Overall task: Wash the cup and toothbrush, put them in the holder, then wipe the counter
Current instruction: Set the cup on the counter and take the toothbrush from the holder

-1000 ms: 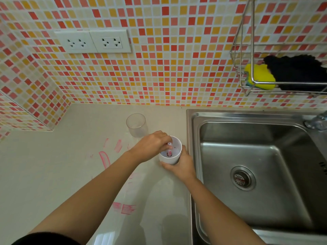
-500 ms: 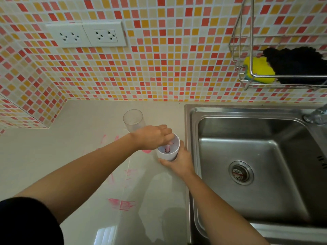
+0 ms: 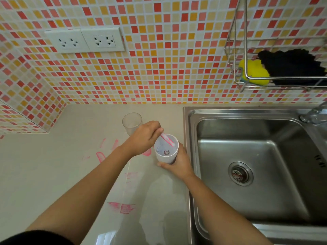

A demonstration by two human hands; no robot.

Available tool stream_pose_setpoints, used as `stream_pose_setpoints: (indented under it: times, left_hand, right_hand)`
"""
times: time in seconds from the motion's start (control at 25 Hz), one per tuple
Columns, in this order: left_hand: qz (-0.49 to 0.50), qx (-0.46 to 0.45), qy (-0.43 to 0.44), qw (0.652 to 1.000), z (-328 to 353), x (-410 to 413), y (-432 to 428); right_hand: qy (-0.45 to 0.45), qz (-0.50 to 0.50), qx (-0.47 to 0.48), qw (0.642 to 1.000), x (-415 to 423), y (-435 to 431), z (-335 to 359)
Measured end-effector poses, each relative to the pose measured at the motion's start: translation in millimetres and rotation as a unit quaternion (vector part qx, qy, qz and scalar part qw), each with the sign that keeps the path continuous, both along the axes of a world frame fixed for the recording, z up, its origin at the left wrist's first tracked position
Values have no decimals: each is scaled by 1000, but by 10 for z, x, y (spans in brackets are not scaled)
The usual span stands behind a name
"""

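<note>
Two hands meet just left of the sink (image 3: 194, 110), over the pale counter (image 3: 53, 165). My view comes from the head camera, looking down on them. The right hand (image 3: 178, 162) wraps its fingers and thumb round the white holder (image 3: 168, 158), close against the sink's left rim. The holder's mouth tips toward the camera, so I can see the small drain fitting at its bottom. I cannot tell whether its base touches the counter.

The left hand (image 3: 144, 137) pinches the pink and white toothbrush (image 3: 167, 139) between curled fingertips. The brush lies tilted across the holder's mouth, its lower end inside the rim.

The clear cup (image 3: 131, 122) stands upright on the counter, left of the sink and farther back, partly hidden behind the left hand.

Several pink smears (image 3: 122, 207) mark the counter left of the sink, some beside the left wrist and one patch nearer the camera.

Inside the sink sits the round drain (image 3: 240, 173), and the faucet (image 3: 316, 114) rises at its far right corner. Above the sink, a wire rack (image 3: 286, 77) hangs on the tiled wall (image 3: 159, 68), holding a yellow sponge (image 3: 254, 70) and a black cloth (image 3: 292, 64). A double socket (image 3: 85, 40) is mounted on the wall, up and well left of the sink.
</note>
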State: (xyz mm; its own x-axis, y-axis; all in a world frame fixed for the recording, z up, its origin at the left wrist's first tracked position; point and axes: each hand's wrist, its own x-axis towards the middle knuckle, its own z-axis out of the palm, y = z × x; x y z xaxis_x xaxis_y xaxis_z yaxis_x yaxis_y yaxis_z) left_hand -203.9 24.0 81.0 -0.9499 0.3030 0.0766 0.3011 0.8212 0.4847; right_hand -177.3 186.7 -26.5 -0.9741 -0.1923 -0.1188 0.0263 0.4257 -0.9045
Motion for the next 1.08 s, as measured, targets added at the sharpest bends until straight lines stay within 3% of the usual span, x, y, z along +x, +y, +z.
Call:
stream_pose_setpoints:
  times: [0.08,0.2,0.44,0.52,0.64,0.72,0.84,0.88,1.0,1.08]
  left_hand:
    - [77,110,-26,991,-11,115,29]
    - [161,268,-44,949,34,299,181]
    - [214,436,-102,868,-1,518,885]
    - [211,459,-128,853,-17,581,1217]
    - [188,438,-144,867,-92,608,1595]
    - [173,424,-149,876,-134,559,1796]
    - [180,420,-146,878,-85,469,2149]
    - [184,420,-138,878,-60,449,2259]
    - [195,410,-116,884,-6,404,2472]
    - [210,404,-103,885,9,397,2538]
  right_hand:
    - [5,16,39,999,-46,54,-8]
    - [-13,26,120,992,-5,299,132]
    - [116,-152,95,977,329,1114,261]
    - [140,-227,75,961,445,1392,412]
    - [199,-315,26,928,497,1760,725]
    - [288,-332,-24,898,393,1966,1123]
    - [433,-280,-12,857,-12,2287,1951]
    - [441,-249,13,862,-230,2365,2209]
    - [318,-108,139,932,-954,2382,2735]
    - [227,23,240,944,-1318,2294,2815]
